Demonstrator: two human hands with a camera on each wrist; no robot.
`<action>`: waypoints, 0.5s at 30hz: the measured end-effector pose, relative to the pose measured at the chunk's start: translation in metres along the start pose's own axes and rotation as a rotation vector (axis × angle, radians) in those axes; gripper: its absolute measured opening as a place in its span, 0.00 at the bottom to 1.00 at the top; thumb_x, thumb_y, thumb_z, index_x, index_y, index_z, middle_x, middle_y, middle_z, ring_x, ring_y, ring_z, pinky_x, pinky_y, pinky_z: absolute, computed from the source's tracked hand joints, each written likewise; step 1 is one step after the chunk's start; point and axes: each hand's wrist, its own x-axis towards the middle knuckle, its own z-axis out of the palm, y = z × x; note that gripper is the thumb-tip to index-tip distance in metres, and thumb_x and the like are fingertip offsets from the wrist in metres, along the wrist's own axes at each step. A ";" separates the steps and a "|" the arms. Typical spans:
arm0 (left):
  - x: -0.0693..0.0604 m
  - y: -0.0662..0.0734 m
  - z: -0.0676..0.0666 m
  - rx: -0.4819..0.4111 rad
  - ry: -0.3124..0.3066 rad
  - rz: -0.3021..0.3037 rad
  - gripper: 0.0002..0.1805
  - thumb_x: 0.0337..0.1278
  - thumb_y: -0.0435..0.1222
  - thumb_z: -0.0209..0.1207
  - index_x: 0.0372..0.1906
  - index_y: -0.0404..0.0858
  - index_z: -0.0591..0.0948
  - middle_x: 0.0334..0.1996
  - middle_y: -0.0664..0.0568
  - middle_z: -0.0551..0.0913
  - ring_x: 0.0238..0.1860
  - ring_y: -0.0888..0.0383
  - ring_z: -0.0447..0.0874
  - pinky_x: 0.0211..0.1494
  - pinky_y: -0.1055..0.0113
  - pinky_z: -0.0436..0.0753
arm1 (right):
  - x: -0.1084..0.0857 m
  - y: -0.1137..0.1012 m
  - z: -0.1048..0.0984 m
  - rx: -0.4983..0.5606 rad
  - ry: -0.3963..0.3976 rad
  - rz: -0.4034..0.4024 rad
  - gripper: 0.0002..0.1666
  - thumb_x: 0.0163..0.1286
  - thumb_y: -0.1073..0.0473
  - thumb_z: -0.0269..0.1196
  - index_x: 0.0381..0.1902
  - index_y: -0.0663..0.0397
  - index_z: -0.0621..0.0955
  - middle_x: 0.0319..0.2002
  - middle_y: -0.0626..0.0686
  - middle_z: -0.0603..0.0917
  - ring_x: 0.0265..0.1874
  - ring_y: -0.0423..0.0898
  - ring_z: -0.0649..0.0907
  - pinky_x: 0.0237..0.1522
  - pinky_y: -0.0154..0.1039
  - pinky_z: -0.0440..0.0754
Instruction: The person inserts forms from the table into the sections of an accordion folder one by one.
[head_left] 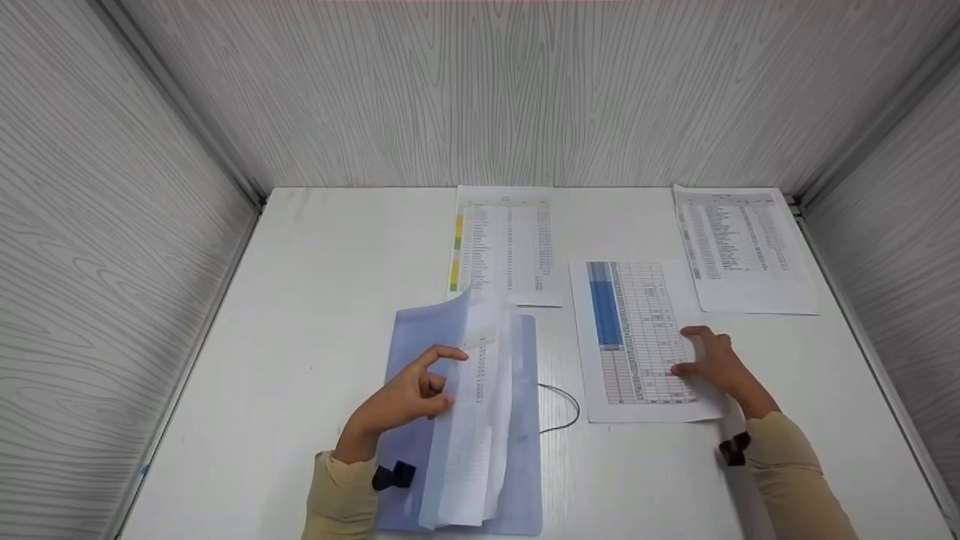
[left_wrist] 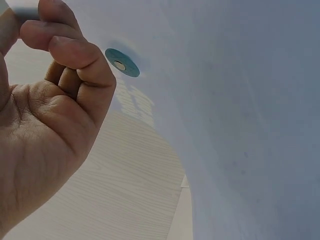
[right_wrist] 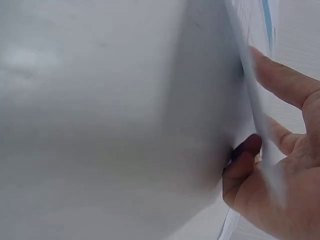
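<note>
Folder [head_left: 529, 465] lies partly open on the surface [head_left: 300, 300], left hand [head_left: 409, 394] gripping its raised pages [head_left: 469, 457], presumably to part them; right hand [head_left: 716, 364] grips the nearby printed sheet [head_left: 645, 330] by its edge, likely for purchase

Setting: office-like, a partitioned paperwork station. Walls: grey wood-grain panels [head_left: 360, 90] on three sides, dark metal strips [head_left: 184, 103] at the corners. Furniture: white desk [head_left: 300, 337], filling the space between. Stationery: printed sheets [head_left: 637, 337] of tabulated rows; translucent blue folder [head_left: 529, 457] containing papers. Wider premises: cannot be told.
</note>
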 end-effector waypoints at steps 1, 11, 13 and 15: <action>0.000 0.000 0.000 0.002 0.000 -0.002 0.32 0.59 0.27 0.55 0.65 0.28 0.56 0.20 0.56 0.70 0.19 0.65 0.64 0.26 0.71 0.66 | 0.000 0.002 -0.001 0.004 0.009 -0.015 0.44 0.61 0.58 0.67 0.68 0.66 0.59 0.62 0.79 0.55 0.59 0.71 0.64 0.64 0.66 0.59; 0.000 0.004 0.000 0.031 0.000 0.006 0.31 0.58 0.28 0.54 0.65 0.28 0.57 0.18 0.57 0.68 0.17 0.66 0.62 0.25 0.71 0.66 | -0.003 0.013 -0.003 0.081 0.037 0.000 0.33 0.69 0.62 0.55 0.68 0.67 0.60 0.71 0.73 0.54 0.71 0.72 0.51 0.68 0.66 0.50; 0.000 0.004 0.000 0.037 0.003 0.006 0.31 0.58 0.28 0.55 0.65 0.28 0.58 0.18 0.56 0.69 0.17 0.64 0.63 0.25 0.70 0.67 | -0.004 0.013 -0.002 0.074 0.050 -0.004 0.33 0.70 0.62 0.55 0.68 0.67 0.60 0.71 0.73 0.54 0.71 0.72 0.51 0.69 0.66 0.50; 0.000 0.004 0.000 0.042 0.004 0.008 0.31 0.58 0.28 0.55 0.65 0.28 0.58 0.18 0.56 0.70 0.17 0.61 0.64 0.25 0.67 0.67 | -0.006 0.013 -0.002 0.067 0.065 -0.013 0.33 0.70 0.62 0.55 0.68 0.66 0.60 0.71 0.73 0.54 0.71 0.71 0.51 0.69 0.66 0.49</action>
